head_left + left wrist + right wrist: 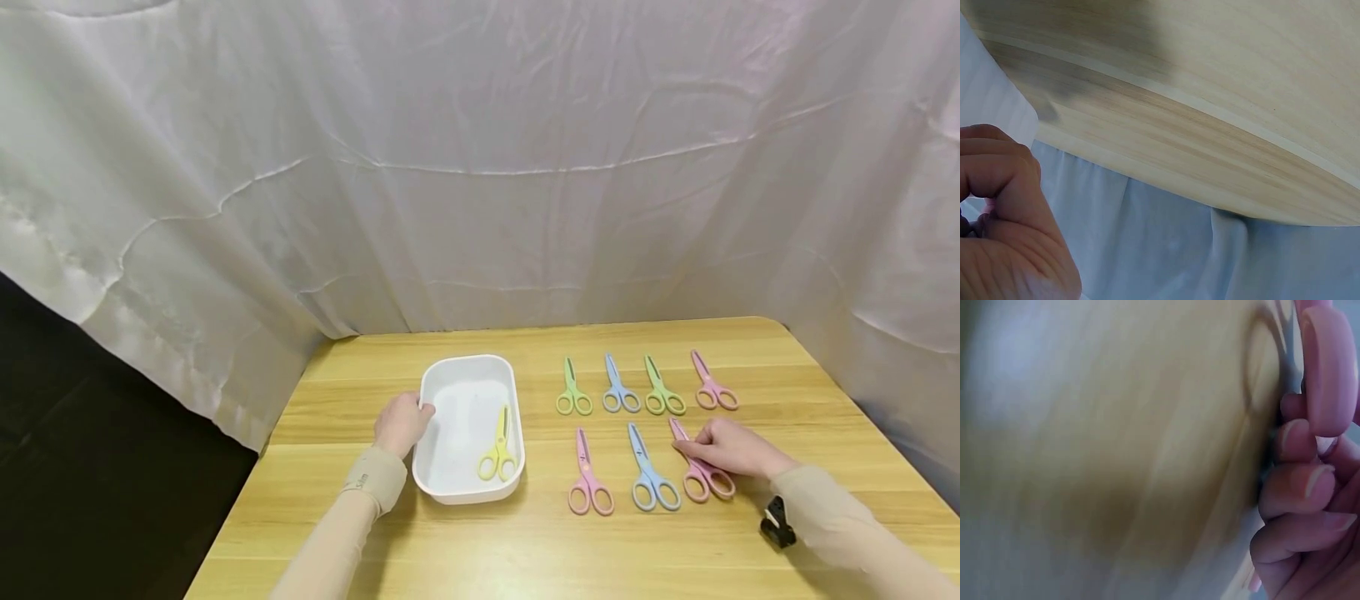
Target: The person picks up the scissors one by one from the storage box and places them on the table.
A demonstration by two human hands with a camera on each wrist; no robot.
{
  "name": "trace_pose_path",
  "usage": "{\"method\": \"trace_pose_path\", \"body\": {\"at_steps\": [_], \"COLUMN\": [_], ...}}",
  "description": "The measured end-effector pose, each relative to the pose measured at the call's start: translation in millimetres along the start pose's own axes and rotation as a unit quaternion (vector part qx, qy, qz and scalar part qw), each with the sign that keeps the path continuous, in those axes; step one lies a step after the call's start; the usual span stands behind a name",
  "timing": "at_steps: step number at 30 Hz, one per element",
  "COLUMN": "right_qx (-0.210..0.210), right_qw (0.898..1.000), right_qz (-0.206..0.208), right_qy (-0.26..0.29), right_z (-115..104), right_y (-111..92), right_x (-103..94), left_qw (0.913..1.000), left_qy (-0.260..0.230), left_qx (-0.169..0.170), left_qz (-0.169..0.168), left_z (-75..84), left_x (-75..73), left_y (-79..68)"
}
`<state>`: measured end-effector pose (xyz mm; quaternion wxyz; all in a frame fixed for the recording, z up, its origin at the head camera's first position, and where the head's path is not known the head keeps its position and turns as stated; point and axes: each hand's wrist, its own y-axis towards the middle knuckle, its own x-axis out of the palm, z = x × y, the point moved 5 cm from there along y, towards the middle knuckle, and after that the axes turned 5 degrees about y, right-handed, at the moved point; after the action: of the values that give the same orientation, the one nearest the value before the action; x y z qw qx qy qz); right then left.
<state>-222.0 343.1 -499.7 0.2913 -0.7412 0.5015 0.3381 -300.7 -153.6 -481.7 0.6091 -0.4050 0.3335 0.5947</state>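
My left hand (401, 423) grips the left rim of a white tray (453, 437), thumb over the edge. In the left wrist view its fingers are curled beside the tray's wall (994, 94). Yellow scissors (501, 447) lie inside the tray, toward its right side. On the right, my right hand (731, 448) pinches pink scissors (702, 472) near their middle, at the right end of the front row. The right wrist view has a pink handle loop (1332, 381) against the curled fingers, with a loop-shaped shadow on the wood beside it.
Pink scissors (585, 479) and blue scissors (649, 475) share the front row. Behind them lie green (572, 390), blue (616, 387) and more green scissors (657, 386), then pink ones (708, 383). Pale curtains (480, 242) hang behind the wooden table (510, 550).
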Motion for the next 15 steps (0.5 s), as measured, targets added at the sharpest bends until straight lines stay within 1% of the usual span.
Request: {"method": "trace_pose_path", "body": {"at_steps": [4,6,8,11,15], "right_qx": [-0.003,0.001,0.007,0.013,-0.001], "right_qw": [0.998,0.998,0.998,0.999,1.0], "right_qz": [0.019,0.024,0.024,0.023,0.024], "right_qy": [-0.052,-0.06,-0.052,-0.024,0.002], "right_z": [-0.1,1.7,5.4,11.0,13.3], "right_y": [-0.4,-0.4,-0.4,-0.5,-1.3], "right_x": [-2.2,-2.4,-2.2,-2.0,-3.9], "left_qw": [1.0,0.9999,0.9999,0.9999,0.9998], "left_qy": [-0.008,-0.009,-0.01,-0.012,-0.017], "left_qx": [-0.004,-0.005,-0.005,-0.005,-0.008], "left_qz": [-0.005,-0.006,-0.006,-0.007,-0.007], "left_z": [0.1,0.1,-0.1,-0.4,-0.4], "left_x": [0.5,0.8,1.1,1.3,1.1], "left_y": [-1.8,-2.0,-1.8,-1.5,-0.8]}}
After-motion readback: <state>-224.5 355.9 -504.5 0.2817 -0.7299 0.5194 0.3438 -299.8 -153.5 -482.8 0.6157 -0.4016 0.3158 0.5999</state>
